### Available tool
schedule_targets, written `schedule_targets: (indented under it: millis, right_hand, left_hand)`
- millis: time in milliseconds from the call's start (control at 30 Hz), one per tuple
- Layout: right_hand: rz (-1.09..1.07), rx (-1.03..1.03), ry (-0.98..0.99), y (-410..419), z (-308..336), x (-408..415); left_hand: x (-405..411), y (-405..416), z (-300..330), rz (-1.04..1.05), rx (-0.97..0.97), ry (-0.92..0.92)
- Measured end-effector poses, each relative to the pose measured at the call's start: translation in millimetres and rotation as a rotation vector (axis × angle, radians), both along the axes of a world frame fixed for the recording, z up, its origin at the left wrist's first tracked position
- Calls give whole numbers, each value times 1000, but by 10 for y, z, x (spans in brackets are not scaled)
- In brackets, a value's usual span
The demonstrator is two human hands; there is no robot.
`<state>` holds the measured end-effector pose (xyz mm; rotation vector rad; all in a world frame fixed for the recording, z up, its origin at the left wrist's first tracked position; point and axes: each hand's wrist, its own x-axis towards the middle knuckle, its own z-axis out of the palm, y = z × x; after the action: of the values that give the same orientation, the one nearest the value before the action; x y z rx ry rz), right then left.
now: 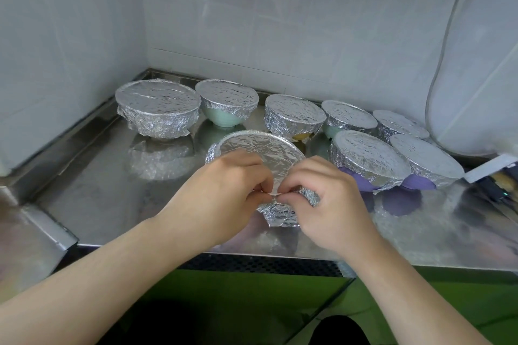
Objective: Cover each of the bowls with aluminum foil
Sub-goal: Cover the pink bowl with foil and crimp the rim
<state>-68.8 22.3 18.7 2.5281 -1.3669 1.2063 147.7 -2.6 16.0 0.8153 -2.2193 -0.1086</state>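
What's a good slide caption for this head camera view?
Both hands, left hand and right hand, pinch foil over the nearest bowl's rim; seven foil-covered bowls wait behind.

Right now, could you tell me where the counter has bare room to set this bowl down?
Bare steel counter lies left of the hands, in front of the far-left foil-covered bowl. The right side is crowded: covered bowls sit packed together there.

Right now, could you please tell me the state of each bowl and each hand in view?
Foil-wrapped bowl at the front: tilted, foil on, edge being pinched.
Seven foil-topped bowls behind: covered, upright, untouched.
Left hand: pinching the foil edge.
Right hand: pinching the foil edge.
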Motion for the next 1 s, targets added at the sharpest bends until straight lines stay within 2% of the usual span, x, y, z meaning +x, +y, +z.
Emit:
schedule_targets:
  millis: [300, 500, 667, 1000]
  right_hand:
    - [27, 11, -28, 33, -1, -32]
    - [-13, -79, 12, 14, -39, 33]
    - [39, -22, -18, 38, -23, 7]
    - [13, -52, -12, 28, -58, 51]
  left_hand:
    - [14, 4, 35, -26, -1, -22]
    - [6, 37, 24, -17, -3, -33]
    - [21, 3, 15, -28, 1, -12]
    - [37, -15, 10, -14, -14, -13]
